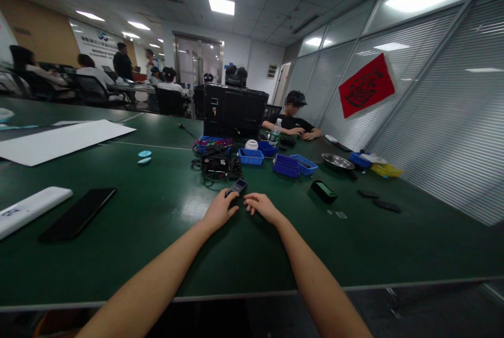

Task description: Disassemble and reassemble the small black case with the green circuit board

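Note:
A small grey handheld device with a dark screen [239, 186] lies at the middle of the green table, tilted to the upper right. My left hand [220, 209] is closed on its near left end, thumb and fingers at its edges. Just right of it, my right hand [263, 207] rests low over the tabletop, fingers loosely bent and apart, with nothing visible in them. Behind the device sit a black boxy unit [214, 164] and tangled black cables [199, 165].
Beyond are blue trays [251, 157], a white ball [251, 144], a water bottle [275, 132] and a large black case [235, 109]. At right lie a black box with a green screen [324, 191] and a metal pan [337, 161]. A black slab [79, 214] lies left. Another person sits across.

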Demonstrator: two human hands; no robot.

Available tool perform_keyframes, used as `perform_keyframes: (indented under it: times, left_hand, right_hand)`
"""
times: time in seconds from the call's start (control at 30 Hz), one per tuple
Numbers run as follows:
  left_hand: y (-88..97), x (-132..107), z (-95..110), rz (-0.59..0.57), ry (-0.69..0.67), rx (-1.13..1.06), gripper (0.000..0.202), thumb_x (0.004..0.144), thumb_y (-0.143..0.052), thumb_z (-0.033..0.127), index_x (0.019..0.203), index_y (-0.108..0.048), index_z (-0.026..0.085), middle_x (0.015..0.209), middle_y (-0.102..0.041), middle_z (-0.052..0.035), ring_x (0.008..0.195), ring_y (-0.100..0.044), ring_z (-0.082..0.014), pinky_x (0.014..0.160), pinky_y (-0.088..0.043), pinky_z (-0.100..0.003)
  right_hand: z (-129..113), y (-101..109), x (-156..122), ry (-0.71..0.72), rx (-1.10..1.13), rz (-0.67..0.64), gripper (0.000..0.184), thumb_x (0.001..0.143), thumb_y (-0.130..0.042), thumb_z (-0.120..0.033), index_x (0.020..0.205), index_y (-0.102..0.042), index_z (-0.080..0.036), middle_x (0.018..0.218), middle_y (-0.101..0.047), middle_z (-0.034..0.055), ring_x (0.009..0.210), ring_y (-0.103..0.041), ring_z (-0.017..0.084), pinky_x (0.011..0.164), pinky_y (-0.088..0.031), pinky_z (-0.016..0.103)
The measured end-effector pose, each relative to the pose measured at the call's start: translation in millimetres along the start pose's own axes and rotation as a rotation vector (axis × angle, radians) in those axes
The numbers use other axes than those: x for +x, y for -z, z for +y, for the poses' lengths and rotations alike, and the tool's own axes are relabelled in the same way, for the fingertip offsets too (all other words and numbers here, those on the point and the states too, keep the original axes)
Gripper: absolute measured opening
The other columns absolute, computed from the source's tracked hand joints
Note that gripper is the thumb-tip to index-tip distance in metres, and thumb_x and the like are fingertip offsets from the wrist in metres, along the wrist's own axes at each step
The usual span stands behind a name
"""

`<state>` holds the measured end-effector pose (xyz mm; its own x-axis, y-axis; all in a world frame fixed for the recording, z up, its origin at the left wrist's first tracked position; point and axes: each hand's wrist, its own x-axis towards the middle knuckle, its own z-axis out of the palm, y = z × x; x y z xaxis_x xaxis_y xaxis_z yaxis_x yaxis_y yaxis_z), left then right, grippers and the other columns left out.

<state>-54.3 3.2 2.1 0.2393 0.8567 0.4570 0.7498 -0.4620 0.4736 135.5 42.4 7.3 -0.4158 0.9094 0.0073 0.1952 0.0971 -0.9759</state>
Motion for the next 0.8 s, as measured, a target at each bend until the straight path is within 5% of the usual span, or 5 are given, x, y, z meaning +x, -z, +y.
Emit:
perform_keyframes:
  times: [0.2, 0.47, 0.8]
  left_hand:
    - [0.1, 2.7, -5.9, 0.083, 0.118, 0.008, 0.021, 0.072, -0.054, 0.021, 0.093, -0.051, 0.02, 0.095, -0.047, -0.0041, 0.086, -0.051, -0.0158, 0.079, -0.042, -0.029]
    - [6.8, 0.6, 0.1, 0.113, 0.273, 0.087, 0.059, 0.069, -0.052, 0.017, 0.126, -0.033, 0.019, 0.104, -0.046, -0.0087, 0.097, -0.049, -0.0199, 0.085, -0.039, -0.031]
    - [35.6, -7.1, -10.7, 0.059, 0.459, 0.28, 0.07, 0.069, -0.051, 0.027, 0.134, -0.024, 0.017, 0.102, -0.045, -0.0107, 0.095, -0.05, -0.0232, 0.079, -0.04, -0.03]
  right_hand:
    - [6.6, 6.4, 2.3, -0.021, 0.093, 0.024, 0.024, 0.072, -0.058, -0.022, 0.093, -0.057, -0.01, 0.078, -0.061, 0.006, 0.055, -0.057, 0.01, 0.044, -0.046, 0.02]
    - [11.0, 18.7, 3.0, -0.034, 0.146, 0.072, 0.021, 0.072, -0.057, -0.019, 0.092, -0.056, -0.011, 0.076, -0.06, 0.005, 0.054, -0.056, 0.009, 0.043, -0.046, 0.019]
    - [13.5, 24.1, 3.7, -0.042, 0.162, 0.107, 0.017, 0.074, -0.056, -0.017, 0.09, -0.056, -0.011, 0.074, -0.06, 0.005, 0.054, -0.055, 0.008, 0.041, -0.045, 0.017]
